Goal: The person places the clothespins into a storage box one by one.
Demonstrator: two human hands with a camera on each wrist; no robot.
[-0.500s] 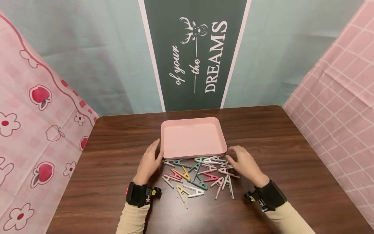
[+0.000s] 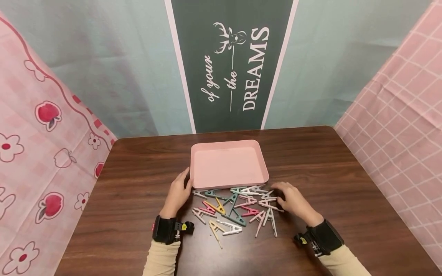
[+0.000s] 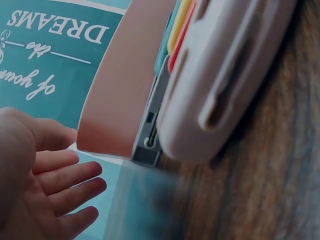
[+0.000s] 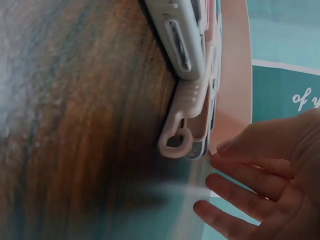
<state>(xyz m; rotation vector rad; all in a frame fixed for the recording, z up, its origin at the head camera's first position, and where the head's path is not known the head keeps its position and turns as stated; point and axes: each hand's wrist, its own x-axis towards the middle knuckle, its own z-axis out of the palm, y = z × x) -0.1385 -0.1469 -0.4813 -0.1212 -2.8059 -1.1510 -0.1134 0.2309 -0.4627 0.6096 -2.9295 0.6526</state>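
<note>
A shallow pink tray (image 2: pixel 228 166) lies at the middle of the table, and its inside holds nothing. Several clothespins are scattered in front of it, among them a yellow one (image 2: pixel 219 207), a dark pink one (image 2: pixel 250 211) and a white one (image 2: pixel 233 229). My left hand (image 2: pixel 177 198) is at the tray's front left corner, fingers extended, thumb by the tray's side in the left wrist view. Relaxed fingers of my right hand (image 2: pixel 295 201) stand beside the rightmost clothespins. In the right wrist view a pale pink clothespin (image 4: pixel 192 100) is just beyond the thumb, and nothing is gripped.
The brown wooden table (image 2: pixel 148 157) reaches back to a teal curtain (image 2: pixel 310 76) with a dark green printed panel. Pink patterned cloths hang on the left (image 2: pixel 51 161) and on the right (image 2: pixel 397 115). Each wrist wears a black camera strap.
My right hand has drawn back from the tray's front right corner, toward me and slightly right. The left hand stays at the tray's left side, and the clothespins keep their layout.
</note>
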